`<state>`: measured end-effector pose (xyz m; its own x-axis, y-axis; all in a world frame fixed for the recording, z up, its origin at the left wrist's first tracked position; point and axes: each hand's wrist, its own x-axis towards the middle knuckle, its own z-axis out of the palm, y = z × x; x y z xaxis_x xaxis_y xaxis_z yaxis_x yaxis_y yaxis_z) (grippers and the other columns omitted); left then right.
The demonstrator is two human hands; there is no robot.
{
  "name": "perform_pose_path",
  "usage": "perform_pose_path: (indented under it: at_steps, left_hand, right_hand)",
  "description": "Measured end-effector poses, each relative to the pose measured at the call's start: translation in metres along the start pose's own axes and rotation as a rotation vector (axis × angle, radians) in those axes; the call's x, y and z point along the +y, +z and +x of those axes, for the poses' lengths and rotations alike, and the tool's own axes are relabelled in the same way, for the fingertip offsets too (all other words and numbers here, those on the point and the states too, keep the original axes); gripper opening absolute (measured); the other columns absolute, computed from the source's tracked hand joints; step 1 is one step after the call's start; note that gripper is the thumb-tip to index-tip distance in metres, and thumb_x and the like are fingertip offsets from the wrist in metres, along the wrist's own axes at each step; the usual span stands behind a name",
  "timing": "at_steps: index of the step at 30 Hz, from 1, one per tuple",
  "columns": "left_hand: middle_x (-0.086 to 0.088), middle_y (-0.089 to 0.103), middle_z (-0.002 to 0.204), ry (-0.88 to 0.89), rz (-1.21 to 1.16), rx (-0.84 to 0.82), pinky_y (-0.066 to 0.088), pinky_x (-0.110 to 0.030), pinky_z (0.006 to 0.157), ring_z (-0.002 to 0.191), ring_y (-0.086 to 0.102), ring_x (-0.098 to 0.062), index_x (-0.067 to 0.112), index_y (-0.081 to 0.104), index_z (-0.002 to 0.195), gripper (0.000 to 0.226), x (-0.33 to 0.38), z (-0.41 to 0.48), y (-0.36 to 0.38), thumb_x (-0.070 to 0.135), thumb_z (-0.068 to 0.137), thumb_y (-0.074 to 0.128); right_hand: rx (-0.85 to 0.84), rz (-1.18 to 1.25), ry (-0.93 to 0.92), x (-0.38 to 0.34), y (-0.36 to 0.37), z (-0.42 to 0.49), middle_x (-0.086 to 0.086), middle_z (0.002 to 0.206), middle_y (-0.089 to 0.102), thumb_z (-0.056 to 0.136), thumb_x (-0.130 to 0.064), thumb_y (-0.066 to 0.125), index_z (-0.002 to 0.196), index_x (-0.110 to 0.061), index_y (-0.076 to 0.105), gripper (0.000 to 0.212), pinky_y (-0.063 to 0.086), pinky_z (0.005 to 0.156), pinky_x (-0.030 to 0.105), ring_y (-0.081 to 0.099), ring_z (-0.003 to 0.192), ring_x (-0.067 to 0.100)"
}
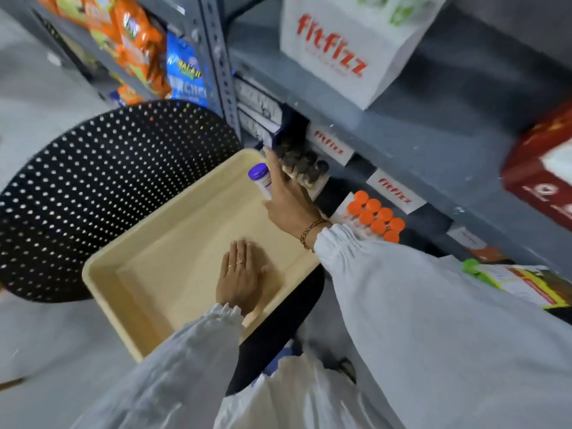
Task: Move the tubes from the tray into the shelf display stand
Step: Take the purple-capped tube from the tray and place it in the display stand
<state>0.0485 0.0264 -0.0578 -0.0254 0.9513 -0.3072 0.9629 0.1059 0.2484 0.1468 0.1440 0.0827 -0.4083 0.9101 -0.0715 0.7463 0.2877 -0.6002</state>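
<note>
A cream plastic tray (pixel 161 243) rests on a black perforated stool, and no loose tubes show in it. My left hand (pixel 241 274) lies flat on the tray floor with its fingers together. My right hand (pixel 288 196) holds a white tube with a purple cap (pixel 261 178) above the tray's far corner, close to the shelf display stand (pixel 312 178). That stand holds several tubes with dark caps (pixel 301 162). A second stand beside it holds orange-capped tubes (pixel 374 216).
The grey metal shelf (pixel 402 144) carries white "fitfizz" boxes (pixel 346 48) above and a red box (pixel 544 168) at right. Snack bags (pixel 139 44) hang on the left rack. The black perforated stool (pixel 102 187) juts left of the tray.
</note>
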Motion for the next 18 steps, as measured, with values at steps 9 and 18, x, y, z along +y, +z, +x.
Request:
perform_pose_path:
  at_steps: [9,18]
  left_hand:
    - [-0.026,0.035,0.143,0.414,-0.131,0.480,0.019,-0.042,0.111,0.134,0.030,-0.035,-0.008,0.035,0.135,0.055,0.128,0.035,-0.108,0.031,0.100,0.017]
    - [-0.021,0.050,0.134,0.644,0.030,0.380,0.030,-0.046,0.106,0.127,0.043,-0.035,-0.005,0.050,0.128,0.075,0.258,0.061,-0.162,0.046,0.096,0.005]
  right_hand:
    - [0.279,0.015,-0.022,-0.026,-0.183,-0.064,0.014,0.125,0.053,0.083,-0.005,0.064,0.139,-0.019,0.041,0.063,0.035,0.097,0.027,0.053,0.112,0.030]
    - [0.678,-0.002,0.054,-0.011,-0.322,-0.129,0.001,0.103,0.066,0.090,-0.025,0.062,0.122,-0.019,0.056,0.033,0.043,0.089,0.026,0.055,0.086,0.014]
